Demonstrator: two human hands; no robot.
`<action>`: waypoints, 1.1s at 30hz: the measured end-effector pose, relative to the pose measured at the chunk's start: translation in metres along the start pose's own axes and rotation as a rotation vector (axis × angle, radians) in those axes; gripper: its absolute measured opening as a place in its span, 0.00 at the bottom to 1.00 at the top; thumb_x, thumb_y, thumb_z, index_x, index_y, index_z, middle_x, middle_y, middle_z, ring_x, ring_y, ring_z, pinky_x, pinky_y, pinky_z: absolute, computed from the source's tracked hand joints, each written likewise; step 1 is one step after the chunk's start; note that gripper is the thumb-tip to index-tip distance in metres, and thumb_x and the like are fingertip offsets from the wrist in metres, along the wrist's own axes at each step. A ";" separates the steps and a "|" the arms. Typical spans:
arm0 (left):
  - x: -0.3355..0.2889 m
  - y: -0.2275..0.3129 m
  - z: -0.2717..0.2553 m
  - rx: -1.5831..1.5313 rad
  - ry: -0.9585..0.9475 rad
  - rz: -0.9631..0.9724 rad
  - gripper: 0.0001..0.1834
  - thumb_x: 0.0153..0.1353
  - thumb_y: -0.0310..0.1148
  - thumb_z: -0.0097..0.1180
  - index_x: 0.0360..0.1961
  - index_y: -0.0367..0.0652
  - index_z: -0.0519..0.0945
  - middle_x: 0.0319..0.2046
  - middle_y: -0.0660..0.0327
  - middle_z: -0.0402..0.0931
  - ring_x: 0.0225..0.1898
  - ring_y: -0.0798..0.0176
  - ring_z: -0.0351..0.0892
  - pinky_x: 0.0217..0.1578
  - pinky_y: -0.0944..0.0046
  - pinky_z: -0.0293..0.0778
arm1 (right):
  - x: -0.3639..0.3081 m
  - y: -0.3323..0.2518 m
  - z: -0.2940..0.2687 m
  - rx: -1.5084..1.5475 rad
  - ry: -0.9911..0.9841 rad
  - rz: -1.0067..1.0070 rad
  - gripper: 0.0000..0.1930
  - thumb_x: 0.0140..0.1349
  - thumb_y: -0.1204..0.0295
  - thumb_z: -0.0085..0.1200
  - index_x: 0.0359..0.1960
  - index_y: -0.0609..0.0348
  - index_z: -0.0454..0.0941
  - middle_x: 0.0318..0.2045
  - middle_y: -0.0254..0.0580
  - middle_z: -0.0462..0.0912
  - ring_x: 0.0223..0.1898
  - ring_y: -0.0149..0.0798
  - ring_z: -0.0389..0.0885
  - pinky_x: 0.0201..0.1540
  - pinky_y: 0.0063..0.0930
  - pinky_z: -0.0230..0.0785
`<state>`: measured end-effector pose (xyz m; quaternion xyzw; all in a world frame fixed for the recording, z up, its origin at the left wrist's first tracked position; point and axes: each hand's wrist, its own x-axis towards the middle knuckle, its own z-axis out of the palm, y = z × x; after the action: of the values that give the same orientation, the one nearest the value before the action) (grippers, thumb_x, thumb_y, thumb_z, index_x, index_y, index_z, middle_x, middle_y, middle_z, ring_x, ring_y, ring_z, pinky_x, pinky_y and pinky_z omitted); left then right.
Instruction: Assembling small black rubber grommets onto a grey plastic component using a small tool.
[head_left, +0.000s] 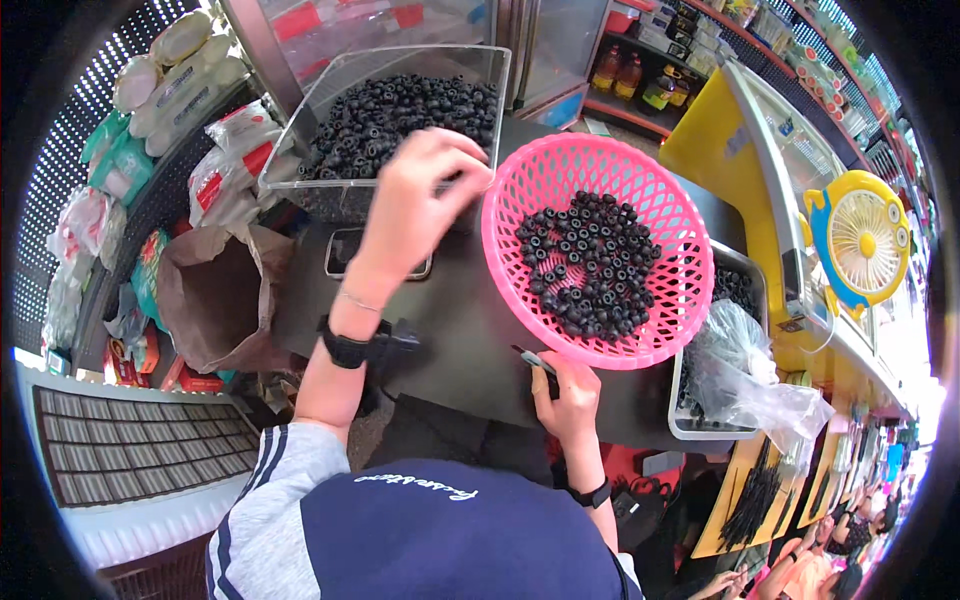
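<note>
Left hand (425, 195): curled by the clear tub (320, 184), can't tell if pinching anything | Right hand (567, 395): pinching slim tool (530, 356) beside pink colander (620, 358) | black ring-shaped pieces (600, 265): in both vessels, bench (450, 345) likely keeping them within reach

Left hand (420, 190) reached forward, fingers curled, blurred, grip unclear; right hand (568, 392) nearer body, fingers closed.

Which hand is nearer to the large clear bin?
Left. The left hand is at the near rim of the clear bin; the right hand is farther, beside the pink basket.
</note>
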<state>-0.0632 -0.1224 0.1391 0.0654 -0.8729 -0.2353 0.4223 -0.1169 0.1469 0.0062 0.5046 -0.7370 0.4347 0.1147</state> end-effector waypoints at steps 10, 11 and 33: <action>0.003 0.014 0.079 0.118 -0.581 0.177 0.09 0.47 0.21 0.57 0.32 0.41 0.80 0.31 0.54 0.79 0.41 0.49 0.80 0.40 0.54 0.75 | 0.004 -0.005 -0.004 0.018 -0.039 0.060 0.08 0.55 0.78 0.59 0.37 0.64 0.78 0.30 0.48 0.82 0.31 0.51 0.82 0.36 0.39 0.72; 0.000 0.008 0.088 0.169 -0.658 0.139 0.08 0.46 0.21 0.57 0.30 0.40 0.80 0.29 0.54 0.79 0.39 0.48 0.81 0.39 0.53 0.75 | 0.006 -0.006 -0.004 0.019 -0.036 0.057 0.08 0.55 0.78 0.59 0.37 0.64 0.78 0.30 0.48 0.82 0.31 0.51 0.82 0.36 0.39 0.72; -0.003 -0.002 0.106 0.205 -0.849 -0.005 0.15 0.41 0.31 0.63 0.35 0.43 0.82 0.30 0.55 0.82 0.36 0.51 0.83 0.37 0.54 0.77 | 0.002 -0.002 -0.001 -0.058 -0.046 0.061 0.08 0.56 0.74 0.60 0.37 0.62 0.80 0.28 0.45 0.82 0.28 0.48 0.81 0.33 0.38 0.71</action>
<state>-0.1429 -0.0851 0.0793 0.0066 -0.9878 -0.1547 0.0165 -0.1164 0.1462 0.0097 0.4882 -0.7667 0.4049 0.0989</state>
